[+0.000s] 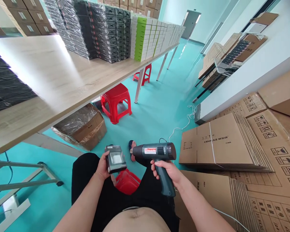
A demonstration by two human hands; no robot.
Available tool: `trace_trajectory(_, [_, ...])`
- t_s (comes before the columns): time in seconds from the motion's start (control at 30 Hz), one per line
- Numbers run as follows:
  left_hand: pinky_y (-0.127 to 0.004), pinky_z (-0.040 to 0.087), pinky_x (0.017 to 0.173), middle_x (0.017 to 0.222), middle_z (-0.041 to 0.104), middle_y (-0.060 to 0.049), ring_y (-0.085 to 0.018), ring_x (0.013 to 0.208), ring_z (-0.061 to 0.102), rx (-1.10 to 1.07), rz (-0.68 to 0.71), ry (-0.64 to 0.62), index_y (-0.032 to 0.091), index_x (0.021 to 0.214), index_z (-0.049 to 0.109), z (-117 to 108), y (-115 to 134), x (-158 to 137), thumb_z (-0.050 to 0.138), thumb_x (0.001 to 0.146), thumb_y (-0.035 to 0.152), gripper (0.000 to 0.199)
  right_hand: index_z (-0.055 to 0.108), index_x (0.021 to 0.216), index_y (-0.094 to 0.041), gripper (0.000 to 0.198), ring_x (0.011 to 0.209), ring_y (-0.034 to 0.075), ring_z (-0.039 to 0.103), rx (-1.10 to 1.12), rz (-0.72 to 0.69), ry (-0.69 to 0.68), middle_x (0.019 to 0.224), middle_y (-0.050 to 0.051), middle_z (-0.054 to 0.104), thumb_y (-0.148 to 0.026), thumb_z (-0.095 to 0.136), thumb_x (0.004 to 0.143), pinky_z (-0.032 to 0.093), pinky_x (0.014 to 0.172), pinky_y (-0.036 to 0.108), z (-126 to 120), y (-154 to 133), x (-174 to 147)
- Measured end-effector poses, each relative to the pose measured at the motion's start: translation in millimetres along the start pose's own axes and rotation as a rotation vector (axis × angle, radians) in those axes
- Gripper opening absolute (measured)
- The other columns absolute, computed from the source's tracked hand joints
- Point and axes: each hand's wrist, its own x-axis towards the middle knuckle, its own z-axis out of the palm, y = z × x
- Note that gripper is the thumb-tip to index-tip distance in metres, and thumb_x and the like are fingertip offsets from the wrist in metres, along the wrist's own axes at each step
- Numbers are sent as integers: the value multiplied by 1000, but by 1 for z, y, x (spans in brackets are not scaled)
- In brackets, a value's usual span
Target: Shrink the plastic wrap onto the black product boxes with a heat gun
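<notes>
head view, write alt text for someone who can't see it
A person's right hand grips a dark heat gun, its nozzle toward a small box in the left hand. Stacked boxes stand on a table at left; flattened cartons are at right.

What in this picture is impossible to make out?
All in the head view:
Most fingers of the left hand: hidden by the small box.
Fine print on the label of the heat gun: too small.
Much of the red seat: covered by the legs.
Black packs: cut off by the left edge.
</notes>
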Motion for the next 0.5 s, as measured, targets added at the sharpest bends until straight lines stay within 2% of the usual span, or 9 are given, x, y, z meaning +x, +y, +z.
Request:
trace_trajectory(0.07, [-52, 52, 81, 104, 70, -16, -34, 93, 67, 67, -55, -139, 12, 127, 55, 0, -3, -2, 57, 79, 35, 53, 67, 94, -13, 24, 62, 15, 62, -21, -7, -9, 78, 6, 67, -29, 61, 77, 49, 54, 25, -4, -6, -5])
trace_trajectory(0.13, [-52, 51, 81, 104, 70, -17, -35, 93, 67, 102, -105, -181, 12, 128, 54, -1, -5, -2, 57, 79, 33, 53, 66, 93, -13, 24, 61, 16, 62, -49, -25, -23, 77, 7, 67, -29, 61, 76, 49, 53, 26, -4, -9, -7])
trace_trajectory(0.37, [-51, 51, 83, 105, 69, -19, -35, 97, 66, 115, -162, -231, 9, 129, 53, -6, -4, -2, 55, 81, 33, 54, 65, 96, -14, 27, 64, 16, 64, -108, -64, -44, 79, 5, 67, -33, 63, 77, 50, 55, 27, 3, -12, 12])
trace_trajectory(0.5, [-48, 52, 81, 100, 71, -18, -34, 94, 67, 122, -119, -162, 7, 125, 56, -11, -5, -3, 57, 80, 30, 51, 66, 95, -14, 25, 61, 16, 64, -187, -11, -105, 77, 5, 68, -31, 64, 76, 50, 53, 27, 0, -15, 11])
